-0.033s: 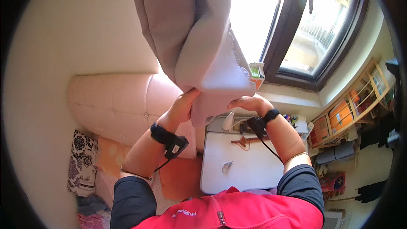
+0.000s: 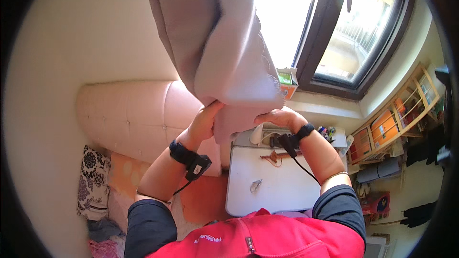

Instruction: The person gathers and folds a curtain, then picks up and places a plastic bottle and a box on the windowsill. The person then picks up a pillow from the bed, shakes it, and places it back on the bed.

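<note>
A long grey curtain [image 2: 229, 67] with a scalloped, stitched edge hangs from the top of the view, its lower end gathered in front of me. On its left side, my left hand [image 2: 206, 120] is closed on the cloth, the thumb on the near face and the other fingers mostly hidden. At the lower right edge, my right hand [image 2: 281, 116] pinches the cloth between thumb and fingers, partly covered by the fold. Both wrists carry black straps with small cabled devices.
Right of the curtain is a dark-framed window [image 2: 330, 33], with a small box [image 2: 287, 85] on its sill. Below stands a white table [image 2: 272, 186] with small items. A pink padded headboard [image 2: 129, 114] and bed lie left. A wooden rack [image 2: 387, 124] lines the right wall.
The curtain's lower right edge has shifted slightly left. Both hands stay in nearly the same place on the cloth.
</note>
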{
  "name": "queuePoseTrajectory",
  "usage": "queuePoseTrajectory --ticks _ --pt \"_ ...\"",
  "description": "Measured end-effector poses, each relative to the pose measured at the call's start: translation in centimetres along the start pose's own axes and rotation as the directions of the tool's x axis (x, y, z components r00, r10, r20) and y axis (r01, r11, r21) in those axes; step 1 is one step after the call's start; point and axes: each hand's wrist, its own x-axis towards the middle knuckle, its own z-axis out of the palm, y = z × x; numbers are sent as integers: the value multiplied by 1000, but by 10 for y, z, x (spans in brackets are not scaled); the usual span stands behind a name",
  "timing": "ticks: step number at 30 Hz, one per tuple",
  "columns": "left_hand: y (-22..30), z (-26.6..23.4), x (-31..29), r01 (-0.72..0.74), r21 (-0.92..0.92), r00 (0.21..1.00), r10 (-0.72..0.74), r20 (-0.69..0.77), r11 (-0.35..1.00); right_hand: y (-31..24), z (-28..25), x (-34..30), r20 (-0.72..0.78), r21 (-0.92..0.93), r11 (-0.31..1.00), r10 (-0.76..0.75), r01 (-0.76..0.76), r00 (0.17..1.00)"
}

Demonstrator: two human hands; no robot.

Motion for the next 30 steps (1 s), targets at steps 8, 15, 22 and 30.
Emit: queuePoseTrajectory --ticks 8,15,22,30 --pt "-25 21 -69 -232 483 972 186 141 844 -17 54 -59 -229 458 879 -24 130 973" --pt "-24 41 -108 -57 307 984 105 -141 950 -26 68 -98 14 372 928 11 -15 1000" --pt "-113 -19 -143 -19 393 999 30 -22 920 73 107 -84 229 395 857 257 -331 939" --pt "-204 -77 -178 69 610 997 -31 -74 790 134 149 -84 325 452 793 280 -409 903"
